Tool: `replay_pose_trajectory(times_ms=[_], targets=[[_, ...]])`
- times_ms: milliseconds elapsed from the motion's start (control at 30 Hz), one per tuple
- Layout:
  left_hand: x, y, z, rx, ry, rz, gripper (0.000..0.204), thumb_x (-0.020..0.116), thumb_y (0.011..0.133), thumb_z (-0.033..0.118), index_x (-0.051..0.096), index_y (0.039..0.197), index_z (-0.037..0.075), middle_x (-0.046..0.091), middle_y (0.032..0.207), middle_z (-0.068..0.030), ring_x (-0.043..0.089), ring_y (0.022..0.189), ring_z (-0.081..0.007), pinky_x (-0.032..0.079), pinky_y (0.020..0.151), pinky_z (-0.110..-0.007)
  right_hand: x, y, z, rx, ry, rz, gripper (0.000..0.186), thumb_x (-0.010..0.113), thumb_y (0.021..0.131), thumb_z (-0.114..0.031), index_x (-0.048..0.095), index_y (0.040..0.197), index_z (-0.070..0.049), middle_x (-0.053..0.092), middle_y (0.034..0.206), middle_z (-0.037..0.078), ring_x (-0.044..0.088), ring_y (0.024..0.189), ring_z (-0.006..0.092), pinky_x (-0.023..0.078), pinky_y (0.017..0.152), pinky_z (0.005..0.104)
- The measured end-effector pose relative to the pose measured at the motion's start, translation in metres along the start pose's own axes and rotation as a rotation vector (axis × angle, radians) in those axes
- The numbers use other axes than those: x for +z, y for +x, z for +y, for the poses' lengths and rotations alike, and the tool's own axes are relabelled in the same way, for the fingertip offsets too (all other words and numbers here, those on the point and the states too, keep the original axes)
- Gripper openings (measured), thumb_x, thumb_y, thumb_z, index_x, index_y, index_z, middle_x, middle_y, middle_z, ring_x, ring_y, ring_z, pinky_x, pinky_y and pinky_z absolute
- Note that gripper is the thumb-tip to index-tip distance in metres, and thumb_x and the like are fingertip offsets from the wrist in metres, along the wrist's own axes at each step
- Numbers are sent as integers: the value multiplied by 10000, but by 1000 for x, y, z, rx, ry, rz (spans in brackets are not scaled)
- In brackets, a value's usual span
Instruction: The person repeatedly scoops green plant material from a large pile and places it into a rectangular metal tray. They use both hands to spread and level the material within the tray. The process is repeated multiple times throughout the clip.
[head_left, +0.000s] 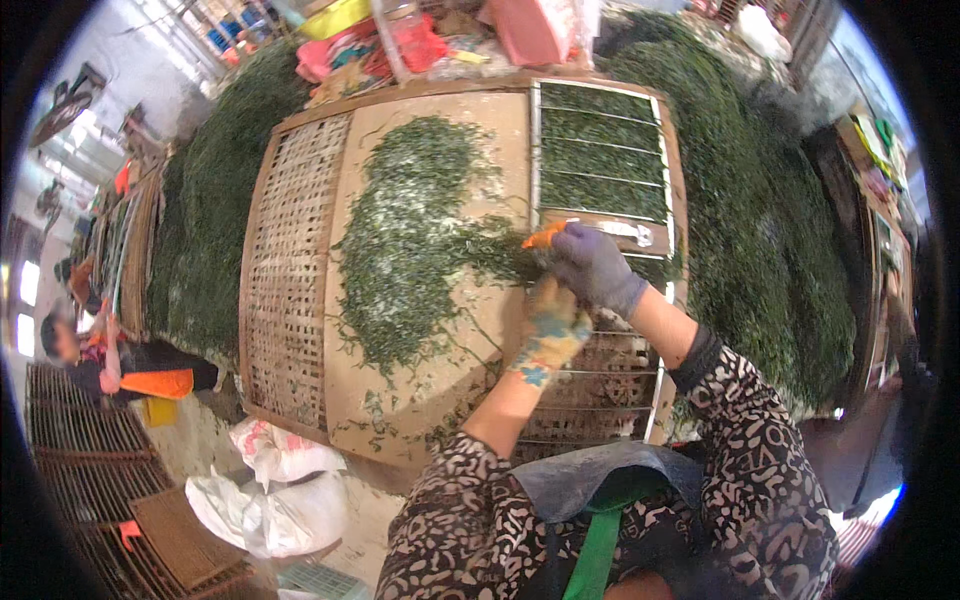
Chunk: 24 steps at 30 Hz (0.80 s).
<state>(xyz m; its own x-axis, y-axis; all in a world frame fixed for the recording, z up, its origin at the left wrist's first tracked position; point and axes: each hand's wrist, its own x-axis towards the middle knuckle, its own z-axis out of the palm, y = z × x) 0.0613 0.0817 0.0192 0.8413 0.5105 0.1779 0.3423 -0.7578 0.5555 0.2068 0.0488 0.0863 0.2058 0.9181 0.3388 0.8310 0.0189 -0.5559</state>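
My right hand (597, 272), in a purple-grey glove, is over the left rail of a white-barred frame (535, 150). Its fingers are closed at an orange piece (545, 236), whose kind I cannot make out. A brown slat with whitish patches (625, 233) lies across the frame just beyond this hand. My left hand (552, 322), in a yellowish glove with blue-green patches, is just below the right one. Its fingers are blurred, and whether they hold anything is unclear. Shredded dark green leaves (408, 240) lie on the tan board to the left, a strand reaching my hands. Leaves (600, 140) also fill the frame's far part.
Large green leaf heaps (750, 230) flank the table on both sides. A woven lattice panel (292, 260) forms the table's left part. White sacks (270, 505) stand at the lower left. Another person (130, 365) is at the far left. Pink and red items lie behind the table.
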Motion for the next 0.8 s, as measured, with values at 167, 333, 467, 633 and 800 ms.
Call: replay_pose_trajectory(times_ms=[167,333,467,633,800], targets=[[-5,10,5,180,304,192,606,505,970,452,534,1401,27,486,1471,-185,417,1410,-345,281,1179,-530,-1,-77,45,74,-419,-62,376,649,856,-124,641,1230,-163,631,1180,69,627,1111,321,566,862,436],[-15,7,16,97,366,56,525,467,1014,375,530,1436,67,532,1473,-139,428,1423,-277,225,1199,-533,-39,-100,41,397,-566,-132,370,629,846,-89,659,1185,-235,642,1209,38,619,1143,302,552,925,418],[-6,8,11,117,139,273,417,531,993,240,564,1369,63,592,1358,-150,512,1324,-298,276,1168,-525,-35,-71,3,299,-381,-153,429,615,858,-89,636,1245,-272,651,1217,39,612,1156,313,548,949,426],[-5,6,-9,-162,-75,304,380,529,1008,187,544,1343,7,643,1271,-167,609,1200,-348,371,1120,-487,-38,-62,13,495,-476,-220,290,641,892,-225,710,1174,-234,699,1140,49,664,1104,285,553,926,416],[4,2,0,226,-118,324,437,467,1026,144,460,1448,34,538,1414,-186,502,1308,-390,406,1104,-497,-31,-61,11,214,-178,-158,294,669,862,-224,711,1148,-274,705,1122,58,678,1070,308,548,925,431]])
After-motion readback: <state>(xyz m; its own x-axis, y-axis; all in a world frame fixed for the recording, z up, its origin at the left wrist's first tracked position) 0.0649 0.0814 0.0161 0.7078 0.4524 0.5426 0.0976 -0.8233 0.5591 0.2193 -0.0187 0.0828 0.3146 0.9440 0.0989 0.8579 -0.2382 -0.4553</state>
